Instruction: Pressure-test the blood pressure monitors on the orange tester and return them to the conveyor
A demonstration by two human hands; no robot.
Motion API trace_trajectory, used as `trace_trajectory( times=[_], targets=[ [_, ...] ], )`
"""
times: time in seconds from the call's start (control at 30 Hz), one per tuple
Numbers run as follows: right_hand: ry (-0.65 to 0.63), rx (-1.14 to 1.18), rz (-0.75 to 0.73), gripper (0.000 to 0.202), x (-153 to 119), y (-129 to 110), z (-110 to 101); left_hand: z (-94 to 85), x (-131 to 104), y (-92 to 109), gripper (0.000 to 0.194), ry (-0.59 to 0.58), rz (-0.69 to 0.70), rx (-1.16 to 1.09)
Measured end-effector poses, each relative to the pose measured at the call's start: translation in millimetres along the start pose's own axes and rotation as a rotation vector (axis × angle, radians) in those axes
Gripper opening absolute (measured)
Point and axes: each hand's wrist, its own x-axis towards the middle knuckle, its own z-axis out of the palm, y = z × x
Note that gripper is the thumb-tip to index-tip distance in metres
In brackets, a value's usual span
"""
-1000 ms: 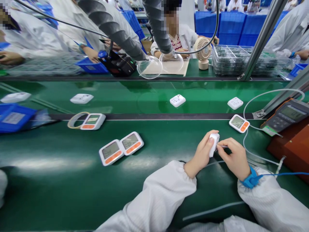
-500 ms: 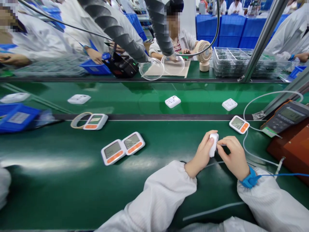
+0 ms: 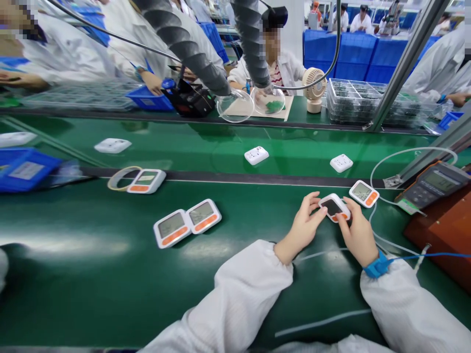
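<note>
And here's the left hand (image 3: 303, 223), gripping the left side of a white device (image 3: 333, 208) between thumb and fingers; the right hand (image 3: 358, 233) grasps its right side, thumb at the orange strip; that puts the device between both hands, dark screen toward us, at the right of the green bench (image 3: 228, 289); just beyond to the right, a second device (image 3: 364, 193) lies screen up; farther right, a meter (image 3: 436, 184); well to the left, a touching pair of devices (image 3: 171, 228); beyond, a yellowish ring (image 3: 118, 179) beside another device (image 3: 147, 181).
</note>
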Motion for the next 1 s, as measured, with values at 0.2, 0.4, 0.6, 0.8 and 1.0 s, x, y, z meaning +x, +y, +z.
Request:
trace_trajectory(
  times=[0.2, 0.4, 0.6, 0.8, 1.0],
  targets=[
    [0.111, -0.053, -0.089, 0.033, 1.8, -7.7, -6.1, -70.4, 22.4, 42.1, 0.033, 0.186, 0.263, 0.918],
    [-0.539, 0.001, -0.496, 0.032, -25.4, -41.4, 6.7, -149.3, 29.0, 62.9, 0.062, 0.726, -0.336, 1.475],
    [-0.461, -0.07, -0.385, 0.017, -25.4, -35.8, 15.4, -101.0, 27.6, 37.5, 0.052, 0.436, -0.131, 1.636],
    [-0.286, 0.223, -0.161, 0.02, -19.1, -26.0, 7.2, -59.5, 16.7, 28.7, 0.051, 0.229, 0.139, 1.616],
    [-0.134, 0.213, -0.298, 0.044, -16.2, -31.7, -3.4, -60.1, 18.1, 29.0, 0.053, 0.12, 0.132, 0.961]
  ],
)
